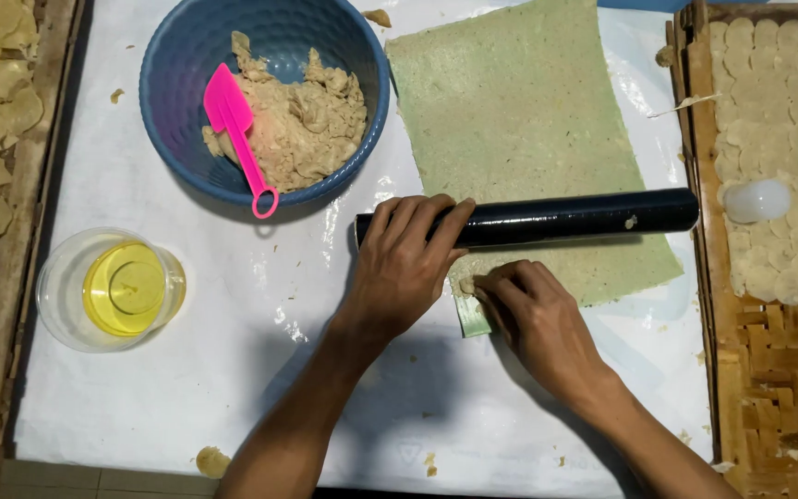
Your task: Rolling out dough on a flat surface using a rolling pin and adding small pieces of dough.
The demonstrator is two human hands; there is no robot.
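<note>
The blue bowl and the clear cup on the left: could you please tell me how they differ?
The blue bowl is opaque and wide; the clear cup is see-through and smaller. The blue bowl holds lumpy beige dough with a pink spatula leaning in it, while the clear cup holds yellow liquid and no tool. Both are round, open-topped and stand upright on the white sheet.

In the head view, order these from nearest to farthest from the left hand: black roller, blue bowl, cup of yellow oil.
1. Black roller: under the left hand, touching it.
2. Blue bowl: up and to the left.
3. Cup of yellow oil: far left.
</note>
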